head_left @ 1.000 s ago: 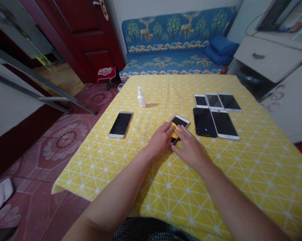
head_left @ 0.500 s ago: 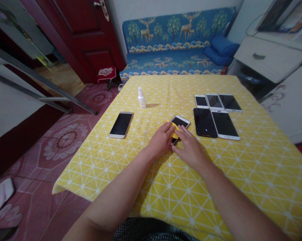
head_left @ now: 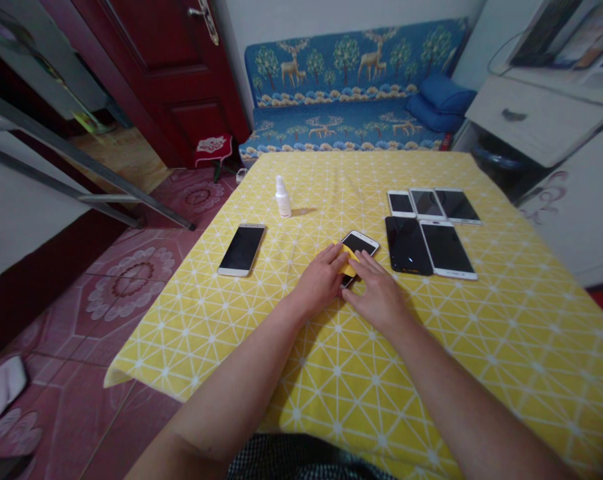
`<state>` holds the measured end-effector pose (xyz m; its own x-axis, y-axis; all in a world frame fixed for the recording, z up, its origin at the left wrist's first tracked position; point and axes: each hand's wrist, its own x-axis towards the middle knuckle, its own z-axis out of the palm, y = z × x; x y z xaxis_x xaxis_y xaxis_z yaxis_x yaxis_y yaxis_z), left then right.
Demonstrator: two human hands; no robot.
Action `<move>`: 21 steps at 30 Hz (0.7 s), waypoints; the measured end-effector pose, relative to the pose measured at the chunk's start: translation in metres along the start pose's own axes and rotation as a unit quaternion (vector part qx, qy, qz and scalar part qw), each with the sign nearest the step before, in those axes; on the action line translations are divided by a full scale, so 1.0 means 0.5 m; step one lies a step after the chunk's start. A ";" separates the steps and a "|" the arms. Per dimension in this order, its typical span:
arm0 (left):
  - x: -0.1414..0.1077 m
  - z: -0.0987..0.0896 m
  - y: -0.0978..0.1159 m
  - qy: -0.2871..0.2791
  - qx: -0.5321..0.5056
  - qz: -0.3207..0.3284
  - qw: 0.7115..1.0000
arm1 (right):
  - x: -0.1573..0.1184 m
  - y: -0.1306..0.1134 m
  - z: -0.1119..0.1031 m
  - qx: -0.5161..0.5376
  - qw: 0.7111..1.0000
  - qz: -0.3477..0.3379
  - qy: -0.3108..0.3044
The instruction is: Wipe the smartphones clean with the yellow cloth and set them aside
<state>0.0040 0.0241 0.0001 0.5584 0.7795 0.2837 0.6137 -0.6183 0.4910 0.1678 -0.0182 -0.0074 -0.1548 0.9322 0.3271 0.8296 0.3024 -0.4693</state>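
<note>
A white-framed smartphone [head_left: 360, 241] lies tilted on the table in front of me, its dark screen up. Across its middle is a small yellow cloth [head_left: 350, 265], partly hidden by my fingers. My left hand [head_left: 320, 281] presses the cloth onto the screen from the left, fingers together. From the right, my right hand [head_left: 379, 290] grips the phone's side, thumb near its lower end and fingertips touching the cloth. Another phone [head_left: 242, 249] with a pale frame rests to the left. A white spray bottle [head_left: 283, 200] stands upright beyond it.
On the right, several phones lie in two rows, including a black phone [head_left: 407, 245] and a large white phone [head_left: 448, 249]. A yellow patterned tablecloth [head_left: 337, 393] covers the table. Behind it is a blue sofa [head_left: 326, 110]; a white cabinet [head_left: 536, 123] stands at right.
Both hands stay on the phone and cloth with hardly any movement. The camera view has shifted very slightly.
</note>
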 end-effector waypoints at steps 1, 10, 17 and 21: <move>0.000 -0.001 0.001 0.000 0.000 -0.001 1.000 | 0.000 0.000 0.001 0.000 1.000 0.001 0.001; -0.002 -0.008 0.004 0.010 -0.011 0.004 1.000 | 0.006 -0.004 -0.003 0.013 0.999 0.052 0.006; -0.002 -0.008 0.004 -0.001 -0.026 0.001 1.000 | 0.014 -0.002 -0.013 0.018 0.994 0.106 0.006; -0.002 -0.006 0.000 -0.004 -0.039 0.001 0.999 | 0.016 -0.001 -0.015 0.016 0.994 0.104 0.007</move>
<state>0.0016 0.0235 0.0020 0.5644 0.7773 0.2778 0.5676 -0.6099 0.5531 0.1702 -0.0125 0.0013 0.0262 0.9726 0.2312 0.8257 0.1093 -0.5534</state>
